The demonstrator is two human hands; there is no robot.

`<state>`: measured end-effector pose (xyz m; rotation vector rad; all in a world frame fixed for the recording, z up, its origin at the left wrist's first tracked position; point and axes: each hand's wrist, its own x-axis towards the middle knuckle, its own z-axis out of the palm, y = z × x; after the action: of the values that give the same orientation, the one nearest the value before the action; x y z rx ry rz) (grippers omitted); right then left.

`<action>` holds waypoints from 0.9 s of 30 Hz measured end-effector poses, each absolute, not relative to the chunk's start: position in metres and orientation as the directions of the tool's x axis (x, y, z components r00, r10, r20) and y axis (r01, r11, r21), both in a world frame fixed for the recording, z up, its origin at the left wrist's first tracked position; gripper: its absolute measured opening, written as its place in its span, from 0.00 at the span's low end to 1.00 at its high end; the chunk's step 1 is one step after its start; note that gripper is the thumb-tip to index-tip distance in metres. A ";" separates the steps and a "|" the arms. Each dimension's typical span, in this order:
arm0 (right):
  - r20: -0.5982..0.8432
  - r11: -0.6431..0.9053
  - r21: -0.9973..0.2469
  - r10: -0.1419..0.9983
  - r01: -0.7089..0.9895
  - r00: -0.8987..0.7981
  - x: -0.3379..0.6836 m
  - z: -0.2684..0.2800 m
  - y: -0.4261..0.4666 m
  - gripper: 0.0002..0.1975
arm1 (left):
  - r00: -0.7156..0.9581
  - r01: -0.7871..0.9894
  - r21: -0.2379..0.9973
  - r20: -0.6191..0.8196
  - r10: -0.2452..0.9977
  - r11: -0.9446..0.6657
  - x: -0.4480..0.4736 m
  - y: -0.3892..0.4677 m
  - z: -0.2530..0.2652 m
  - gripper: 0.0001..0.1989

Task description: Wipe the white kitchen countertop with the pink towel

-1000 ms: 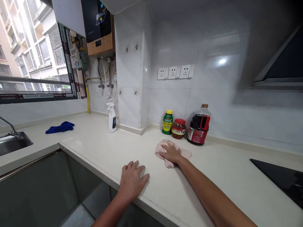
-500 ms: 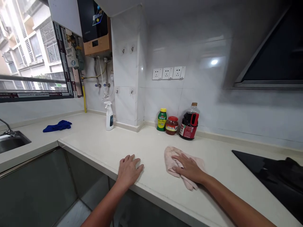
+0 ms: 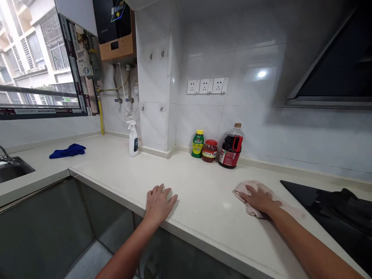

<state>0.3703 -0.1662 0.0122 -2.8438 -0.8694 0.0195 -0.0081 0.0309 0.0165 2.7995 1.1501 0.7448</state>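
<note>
On the pale countertop (image 3: 186, 217), my left hand (image 3: 159, 202) rests flat near the front edge, fingers spread, holding nothing. My right hand (image 3: 260, 199) presses down on a pale pink cleaning cloth (image 3: 247, 189) that lies bunched on the counter, left of the black cooktop. The palm and fingers cover part of the cloth, and its edges show around them. Behind my hands, against the wall, stand a green bottle with a yellow cap (image 3: 198, 144), a red-lidded jar (image 3: 209, 151) and a big dark sauce bottle with a red handle (image 3: 231, 147).
A white spray bottle (image 3: 133, 139) stands by the pillar. A blue cloth (image 3: 68, 151) lies near the sink (image 3: 17, 170) on the left. The black cooktop (image 3: 328, 211) is at the right, under the range hood (image 3: 334, 77). Wall sockets (image 3: 206, 86) sit above the bottles.
My right hand has slid the pink cloth to the right across the counter, nearer the cooktop. My left hand has stayed at about the same spot. The view has shifted slightly.
</note>
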 end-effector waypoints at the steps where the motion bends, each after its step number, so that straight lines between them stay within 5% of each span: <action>1: 0.018 -0.799 -0.162 0.585 0.580 0.811 0.356 0.013 -0.147 0.41 | 0.610 0.659 0.200 0.421 0.671 -0.725 -0.008 0.031 0.017 0.21; 9: -0.034 -0.357 -0.237 0.932 0.904 0.360 0.195 0.026 -0.056 0.34 | 0.582 0.678 0.208 0.435 0.687 -0.705 -0.010 0.031 0.016 0.25; 16: -0.033 -0.076 -0.318 0.997 0.945 0.069 0.152 0.029 -0.131 0.33 | 0.577 0.673 0.192 0.467 0.670 -0.714 -0.011 0.033 0.014 0.27; 22: 0.031 -0.326 -0.271 0.937 0.906 0.347 0.240 0.005 -0.197 0.38 | 0.600 0.669 0.171 0.449 0.662 -0.723 -0.012 0.031 0.015 0.25; 27: 0.121 -0.655 -0.229 0.715 0.720 0.689 0.338 -0.025 -0.274 0.45 | 0.623 0.667 0.155 0.420 0.660 -0.729 -0.013 0.030 0.017 0.24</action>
<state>0.3380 -0.2738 -0.0247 -2.6423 -1.1458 -0.0290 -0.0131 0.0303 0.0173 2.8446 1.1626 0.7254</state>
